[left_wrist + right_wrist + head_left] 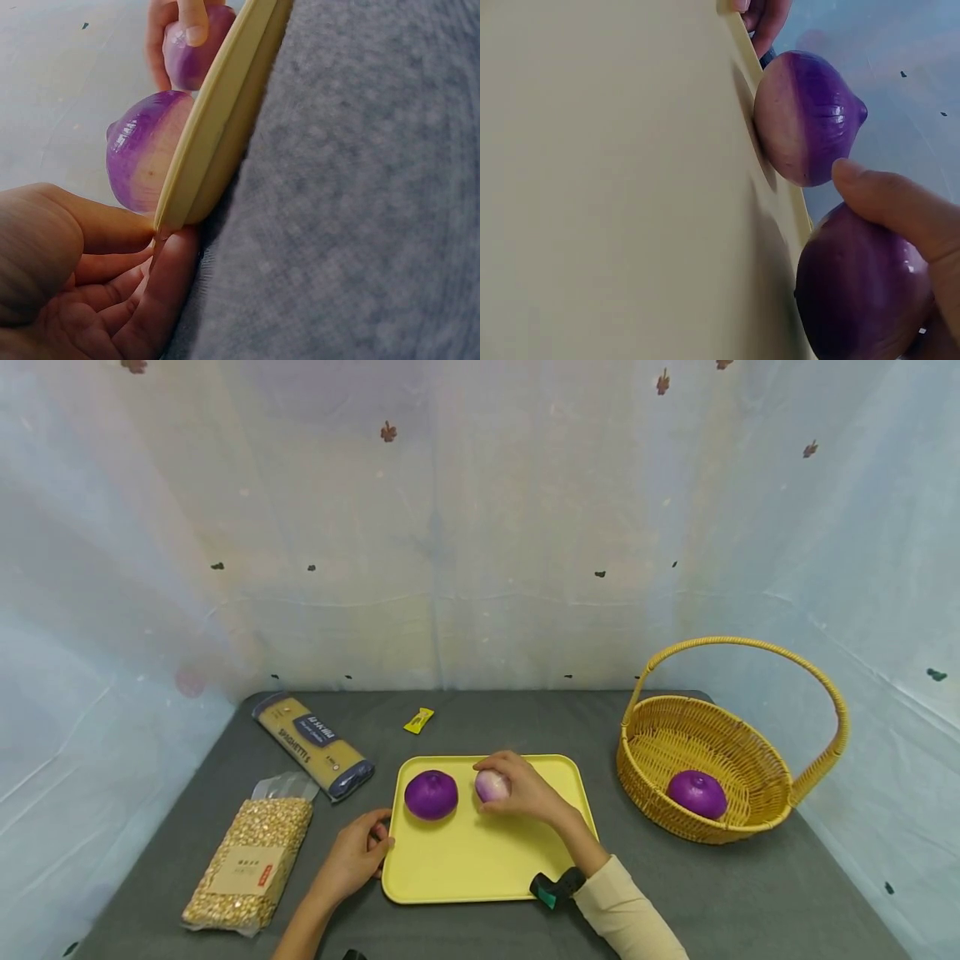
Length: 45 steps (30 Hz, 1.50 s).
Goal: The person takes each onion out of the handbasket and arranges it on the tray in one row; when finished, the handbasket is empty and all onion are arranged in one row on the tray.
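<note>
My right hand grips a purple-and-white onion over the right half of a yellow tray. In the right wrist view the thumb lies along the top of this onion. Left of it on the tray rests another onion, deep purple above and paler below. At the tray's left edge, my left hand pinches the rim between thumb and fingers, with the fingers under it in the left wrist view.
A wicker basket with a tall handle stands right of the tray, a purple onion inside. To the left lie a spaghetti pack and a bag of yellow kernels. Behind the tray is a small yellow packet.
</note>
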Each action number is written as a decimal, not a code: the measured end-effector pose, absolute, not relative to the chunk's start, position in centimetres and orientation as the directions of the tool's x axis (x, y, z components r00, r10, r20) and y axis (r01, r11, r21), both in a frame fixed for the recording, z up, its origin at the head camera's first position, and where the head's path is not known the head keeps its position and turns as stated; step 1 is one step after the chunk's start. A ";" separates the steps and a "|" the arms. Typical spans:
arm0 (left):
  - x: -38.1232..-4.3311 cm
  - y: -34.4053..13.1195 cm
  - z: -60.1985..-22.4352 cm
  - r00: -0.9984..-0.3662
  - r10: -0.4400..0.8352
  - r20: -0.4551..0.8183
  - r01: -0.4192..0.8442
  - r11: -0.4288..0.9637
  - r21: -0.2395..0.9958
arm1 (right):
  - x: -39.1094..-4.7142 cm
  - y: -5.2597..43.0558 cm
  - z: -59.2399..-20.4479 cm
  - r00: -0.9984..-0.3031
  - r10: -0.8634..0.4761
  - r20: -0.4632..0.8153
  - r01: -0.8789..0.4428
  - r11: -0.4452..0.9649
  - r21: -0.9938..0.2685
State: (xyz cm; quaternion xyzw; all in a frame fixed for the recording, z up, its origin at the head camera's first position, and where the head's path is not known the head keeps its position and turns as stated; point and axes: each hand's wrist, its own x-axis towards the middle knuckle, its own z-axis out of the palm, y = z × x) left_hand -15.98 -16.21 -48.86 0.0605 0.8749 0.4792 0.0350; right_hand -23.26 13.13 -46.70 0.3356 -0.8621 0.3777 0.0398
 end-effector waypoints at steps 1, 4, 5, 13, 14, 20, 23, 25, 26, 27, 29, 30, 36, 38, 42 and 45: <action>-16.0 -16.2 -48.9 -0.990 0.139 -0.004 0.072 0.534 0.842 | -23.2 13.1 -46.7 -0.771 -0.550 0.320 -0.609 0.490 -0.624; -16.0 -16.2 -48.9 -0.991 0.137 -0.005 0.070 0.534 0.843 | -23.0 12.9 -46.5 -0.774 -0.554 0.306 -0.602 0.496 -0.626; -16.0 -16.2 -48.9 -0.991 0.136 -0.004 0.070 0.534 0.843 | -23.0 12.9 -46.5 -0.775 -0.555 0.301 -0.600 0.500 -0.624; -15.9 -16.1 -48.8 -0.991 0.133 -0.005 0.066 0.525 0.848 | -23.0 12.8 -46.6 -0.780 -0.565 0.269 -0.594 0.535 -0.601; -15.9 -16.1 -48.8 -0.991 0.133 -0.005 0.066 0.525 0.848 | -23.0 12.8 -46.6 -0.782 -0.564 0.267 -0.592 0.536 -0.601; -15.8 -16.1 -48.8 -0.990 0.138 0.015 0.086 0.526 0.846 | -23.1 12.8 -46.6 -0.791 -0.561 0.246 -0.576 0.545 -0.610; -15.9 -16.1 -48.7 -0.991 0.135 0.012 0.082 0.524 0.848 | -23.2 12.8 -46.6 -0.792 -0.563 0.237 -0.572 0.550 -0.608; -15.9 -16.1 -48.8 -0.991 0.136 0.011 0.082 0.525 0.847 | -23.3 12.7 -46.6 -0.792 -0.564 0.234 -0.572 0.551 -0.608; -15.9 -16.2 -48.8 -0.991 0.133 0.005 0.075 0.526 0.847 | -23.3 12.7 -46.6 -0.791 -0.565 0.233 -0.572 0.551 -0.608; -16.0 -16.2 -48.8 -0.991 0.132 0.004 0.074 0.527 0.847 | -23.3 12.7 -46.5 -0.791 -0.566 0.231 -0.572 0.552 -0.606; -16.0 -16.2 -48.8 -0.992 0.128 -0.002 0.066 0.528 0.847 | -23.3 12.7 -46.5 -0.791 -0.568 0.226 -0.570 0.553 -0.607; -16.0 -16.2 -48.9 -0.992 0.129 -0.002 0.067 0.529 0.846 | -23.3 12.7 -46.5 -0.792 -0.568 0.223 -0.569 0.555 -0.607; -15.9 -16.1 -48.9 -0.992 0.128 -0.008 0.060 0.524 0.849 | -23.1 12.7 -46.4 -0.796 -0.572 0.198 -0.557 0.564 -0.610; -16.0 -16.1 -48.9 -0.992 0.125 -0.009 0.059 0.525 0.849 | -23.1 12.7 -46.4 -0.794 -0.575 0.196 -0.558 0.562 -0.611; -16.0 -16.1 -48.8 -0.992 0.128 -0.008 0.061 0.527 0.847 | -23.0 12.7 -46.3 -0.788 -0.582 0.203 -0.565 0.552 -0.612; -16.0 -16.1 -48.8 -0.992 0.128 -0.009 0.061 0.527 0.848 | -23.0 12.8 -46.1 -0.787 -0.580 0.209 -0.566 0.545 -0.619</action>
